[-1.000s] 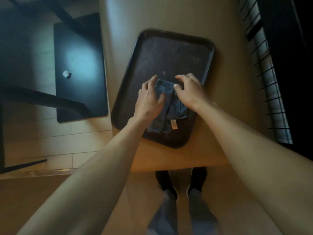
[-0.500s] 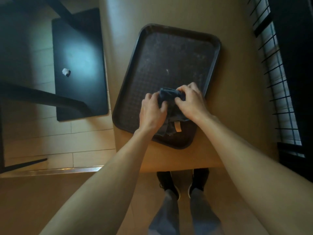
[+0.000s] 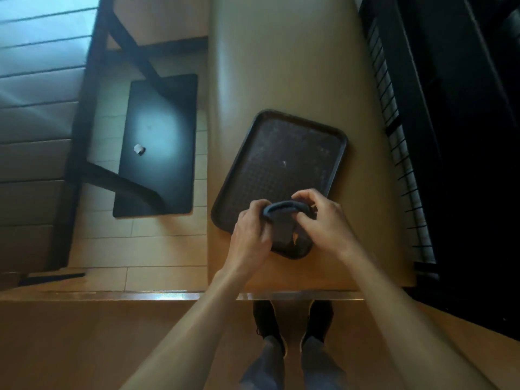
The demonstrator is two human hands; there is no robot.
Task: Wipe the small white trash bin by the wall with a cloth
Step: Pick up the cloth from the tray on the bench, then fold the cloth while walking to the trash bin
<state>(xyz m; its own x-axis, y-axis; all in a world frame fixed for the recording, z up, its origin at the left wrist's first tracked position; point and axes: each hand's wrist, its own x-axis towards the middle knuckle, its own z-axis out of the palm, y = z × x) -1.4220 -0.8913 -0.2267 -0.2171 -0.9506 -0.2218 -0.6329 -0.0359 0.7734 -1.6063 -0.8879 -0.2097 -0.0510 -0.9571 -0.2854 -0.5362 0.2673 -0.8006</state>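
Above the near end of a dark tray [image 3: 281, 161] on the desk [image 3: 281, 66], left hand [image 3: 250, 235] and right hand [image 3: 323, 220] both grip a blue cloth [image 3: 284, 218].

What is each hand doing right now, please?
Left hand: closed on the folded dark blue cloth.
Right hand: closed on the same cloth.

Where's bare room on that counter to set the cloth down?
The tan counter is bare beyond the tray's far rim, with a strip between the tray and the slatted edge at the right. The tray's far half is free too. It is crowded at the near end, where the left hand and the right hand hold the cloth.
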